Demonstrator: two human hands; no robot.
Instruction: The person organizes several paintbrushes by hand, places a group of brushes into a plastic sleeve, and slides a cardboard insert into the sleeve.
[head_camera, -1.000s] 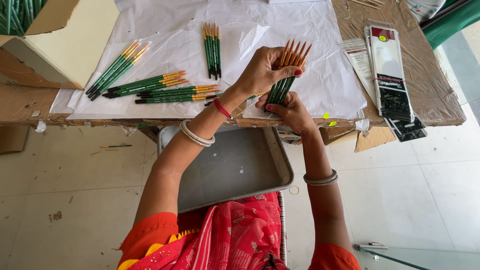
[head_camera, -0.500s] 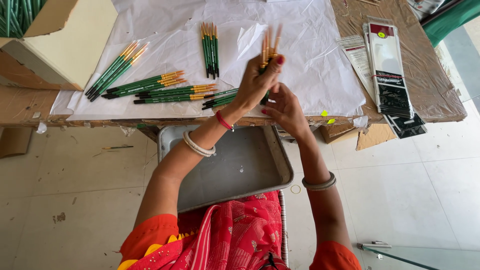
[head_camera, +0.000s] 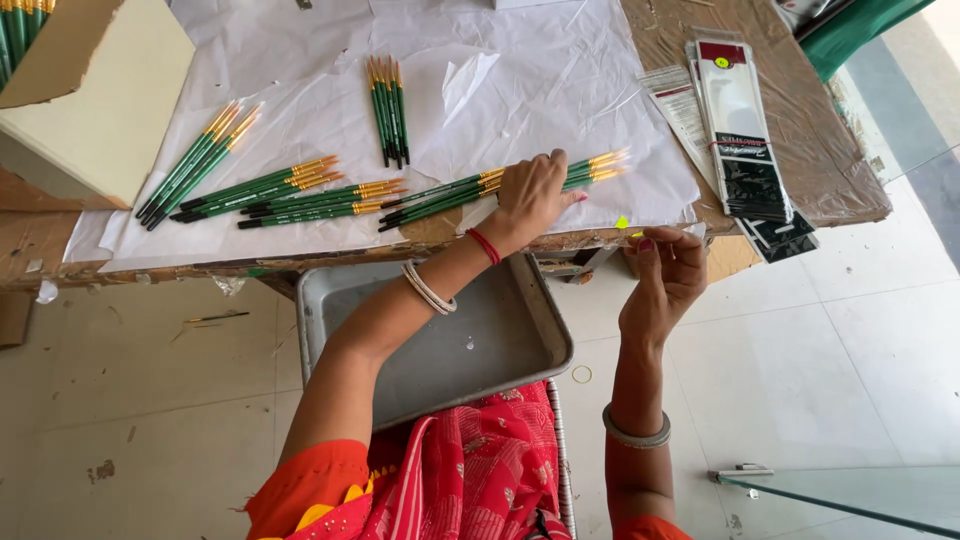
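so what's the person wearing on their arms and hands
Both arms are bare to short orange sleeves. The left hand has a red thread band at the wrist and pale silvery bangles further up the forearm. The right hand has pink-painted nails and one grey metal bangle.

I take this for a small packing workshop, not a home or a shop. The bench (head_camera: 820, 150) is a rough board wrapped in brown paper, with a white paper sheet (head_camera: 560, 80) spread over it. Green paintbrushes (head_camera: 300, 195) with gold ferrules lie on the sheet in sorted bundles, several separate groups side by side. A stack of empty retail sleeves (head_camera: 745, 140) with black printed cards waits at the bench's right end. An open cardboard box (head_camera: 90, 100) holding more brushes stands at the left. A grey metal tray (head_camera: 450, 340) sits below the bench edge, above a bare, scuffed concrete floor (head_camera: 130, 400).
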